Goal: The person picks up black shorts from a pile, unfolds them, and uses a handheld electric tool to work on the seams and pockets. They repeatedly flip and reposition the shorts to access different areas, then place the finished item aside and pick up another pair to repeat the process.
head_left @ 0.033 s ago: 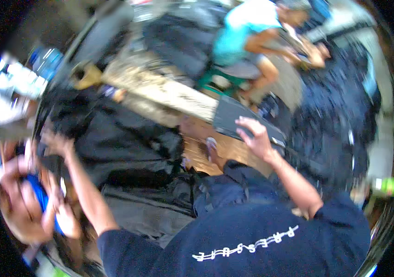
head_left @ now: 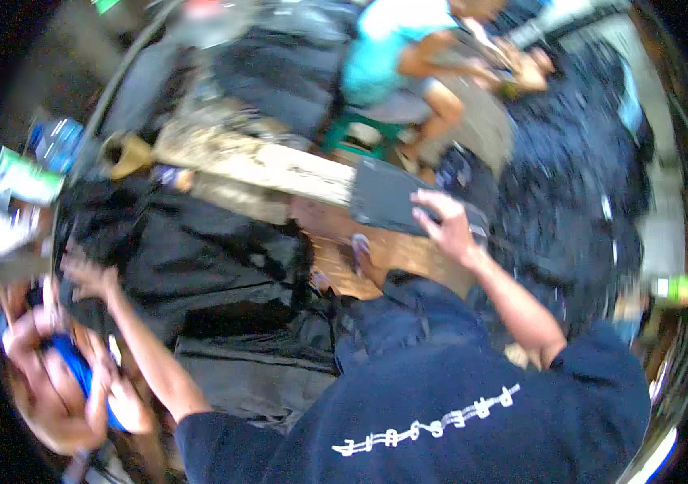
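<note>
My left hand [head_left: 92, 276] reaches out to the far left with its fingers apart, next to a heap of black fabric [head_left: 191, 250]. It is blurred, and whether it touches the fabric I cannot tell. My right hand [head_left: 447, 226] is half curled with fingers apart and shows nothing in its grasp. It is over a dark grey flat panel [head_left: 392, 196]; contact between them is unclear. The panel lies at the right end of a pale, stained plank [head_left: 279, 169]. My foot [head_left: 360, 248] shows on the brown floor below.
Ahead, a person in a turquoise and white shirt [head_left: 384, 60] sits on a green stool [head_left: 352, 135], hands on something unclear. A big dark pile [head_left: 561, 177] fills the right side. At the left are another person [head_left: 62, 379], a yellowish roll [head_left: 126, 155] and a blue bottle [head_left: 58, 143].
The whole view has shifted a little, so the plank, panel and seated person appear farther left and higher. Both hands keep nearly the same pose.
</note>
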`<state>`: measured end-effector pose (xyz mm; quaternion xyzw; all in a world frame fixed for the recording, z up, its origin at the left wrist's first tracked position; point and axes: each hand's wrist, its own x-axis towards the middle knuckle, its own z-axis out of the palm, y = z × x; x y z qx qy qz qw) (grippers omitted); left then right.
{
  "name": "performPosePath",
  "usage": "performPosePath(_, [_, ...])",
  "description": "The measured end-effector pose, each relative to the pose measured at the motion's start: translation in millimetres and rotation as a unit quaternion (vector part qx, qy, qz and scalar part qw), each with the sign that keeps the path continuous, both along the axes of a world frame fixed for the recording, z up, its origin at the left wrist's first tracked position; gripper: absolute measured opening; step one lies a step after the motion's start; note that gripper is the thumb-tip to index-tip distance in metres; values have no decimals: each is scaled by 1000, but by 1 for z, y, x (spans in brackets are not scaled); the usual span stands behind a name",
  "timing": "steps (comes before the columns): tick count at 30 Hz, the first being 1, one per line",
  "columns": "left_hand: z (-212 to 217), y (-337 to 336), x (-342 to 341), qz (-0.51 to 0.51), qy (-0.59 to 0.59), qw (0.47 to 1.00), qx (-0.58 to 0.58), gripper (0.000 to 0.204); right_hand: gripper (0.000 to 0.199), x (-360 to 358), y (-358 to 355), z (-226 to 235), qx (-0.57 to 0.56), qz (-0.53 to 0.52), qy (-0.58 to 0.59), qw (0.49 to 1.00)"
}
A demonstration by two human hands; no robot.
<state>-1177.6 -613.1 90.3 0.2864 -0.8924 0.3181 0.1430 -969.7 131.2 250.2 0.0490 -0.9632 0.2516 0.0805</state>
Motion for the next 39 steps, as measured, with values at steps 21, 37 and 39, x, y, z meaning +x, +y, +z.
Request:
performPosePath(21, [82, 608, 238, -550, -137, 555, 609, 54, 32, 94, 188, -138, -69, -140, 90, 984])
performPosePath(37, [112, 742, 344, -309, -282, 689, 592, 47, 101, 38, 537, -383, -99, -615, -194, 758])
performPosePath(39, [118, 752, 342, -279, -299, 707, 576, 47, 99, 13, 548, -409, -58, -626, -230, 743])
